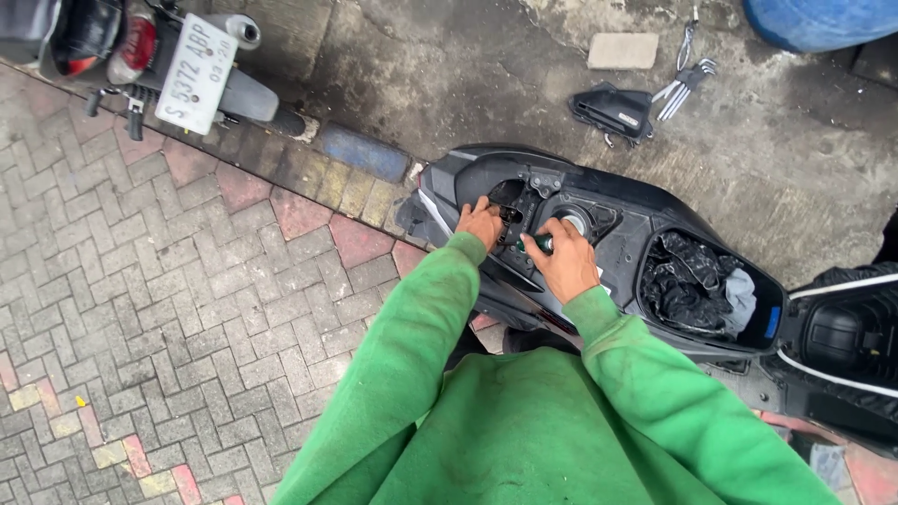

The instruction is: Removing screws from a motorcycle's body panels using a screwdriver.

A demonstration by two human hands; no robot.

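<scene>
Head view: right hand (564,265) wraps a green-handled screwdriver (535,245) over the scooter's (655,220) open front bay, left hand (482,223) pinching a small dark part at its edge, so a slip could drop fasteners inside.

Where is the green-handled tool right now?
In the head view, the green-handled tool sits centre frame in the right hand, over the open scooter body, beside the left hand.
</scene>
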